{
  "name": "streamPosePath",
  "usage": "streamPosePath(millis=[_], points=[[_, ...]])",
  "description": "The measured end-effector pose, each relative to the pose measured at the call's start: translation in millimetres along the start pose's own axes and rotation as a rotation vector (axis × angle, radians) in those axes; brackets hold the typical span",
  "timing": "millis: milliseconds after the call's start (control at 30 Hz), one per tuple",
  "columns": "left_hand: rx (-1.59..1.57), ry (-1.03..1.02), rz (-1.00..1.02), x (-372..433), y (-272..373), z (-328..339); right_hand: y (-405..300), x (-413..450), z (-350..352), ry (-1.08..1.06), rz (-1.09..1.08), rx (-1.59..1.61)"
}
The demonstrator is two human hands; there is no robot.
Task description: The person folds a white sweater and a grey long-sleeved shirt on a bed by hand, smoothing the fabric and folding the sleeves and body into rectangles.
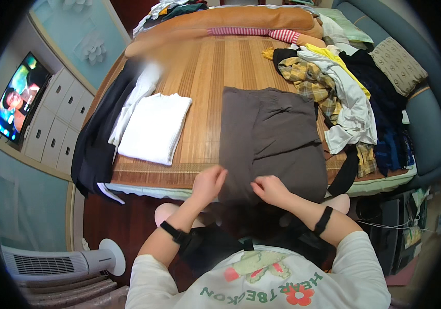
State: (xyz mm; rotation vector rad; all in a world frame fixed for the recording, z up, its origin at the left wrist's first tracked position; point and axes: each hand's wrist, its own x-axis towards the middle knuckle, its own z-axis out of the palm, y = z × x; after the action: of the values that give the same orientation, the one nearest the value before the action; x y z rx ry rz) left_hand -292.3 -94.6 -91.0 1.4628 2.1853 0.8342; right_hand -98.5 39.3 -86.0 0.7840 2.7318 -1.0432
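A dark grey-brown garment lies spread on the bamboo mat of the bed, its lower end reaching the near edge. My left hand is at the garment's lower left edge, fingers curled; whether it pinches the cloth cannot be told. Over the garment's lower part is my right hand, fingers bent, its grip on the cloth also unclear. A folded white garment lies to the left, beside a black garment and a white one that is partly blurred.
Heaped clothes, including a yellow plaid shirt and a white garment, lie on the right, near a patterned cushion. A long brown bolster crosses the far end. A white fan and drawers stand left.
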Motion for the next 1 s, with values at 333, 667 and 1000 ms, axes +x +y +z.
streamPosePath(millis=[333,667,1000], points=[[0.426,-0.05,0.239,83.6,-19.1,56.5,51.9,44.3,5.9,0.21,-0.23,-0.451],[0.511,-0.07,0.18,160.4,16.7,77.9,143.8,51.4,-73.8,0.865,0.086,-0.439],[0.379,0.141,0.342,268.4,74.8,117.6,173.4,111.3,-119.2,0.787,0.044,-0.31]])
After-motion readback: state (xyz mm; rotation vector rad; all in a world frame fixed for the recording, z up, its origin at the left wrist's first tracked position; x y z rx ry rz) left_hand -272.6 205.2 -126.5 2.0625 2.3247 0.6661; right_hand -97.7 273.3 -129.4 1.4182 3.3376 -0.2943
